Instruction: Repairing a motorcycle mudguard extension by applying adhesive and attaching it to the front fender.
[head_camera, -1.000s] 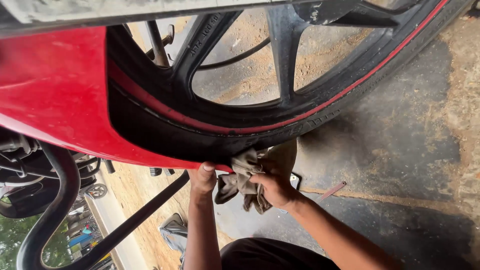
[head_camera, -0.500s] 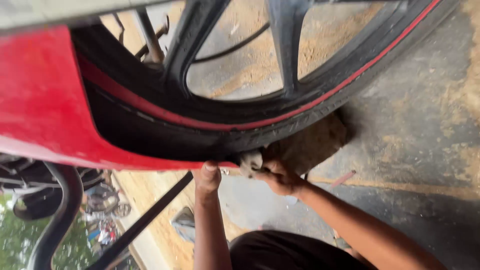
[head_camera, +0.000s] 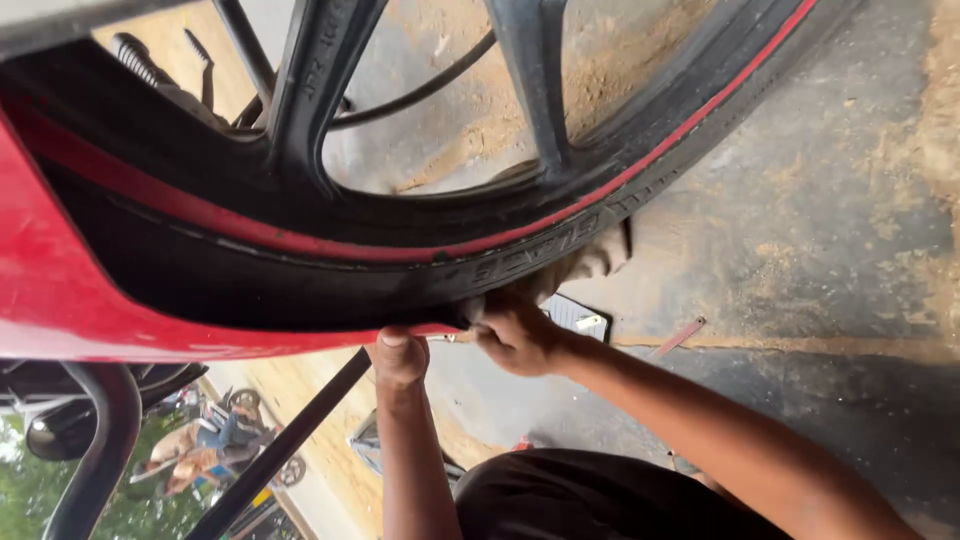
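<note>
left hand (head_camera: 398, 358) at lower centre presses its thumb up against the edge of the red mudguard (head_camera: 60, 300), prob to steady it; fingers hidden, so can't tell how far it's closed. right hand (head_camera: 515, 335), just beside it, is curled tight round a tan rag (head_camera: 585, 265), pushing it up against the tyre (head_camera: 300, 290) sidewall. rag is soft, crumpled, dirty cloth. tyre is matte black rubber w/ a thin red rim stripe; black spokes in upper frame. mudguard smooth, glossy. concrete floor (head_camera: 820, 200) at right is grey, dusty, sand-stained.
</note>
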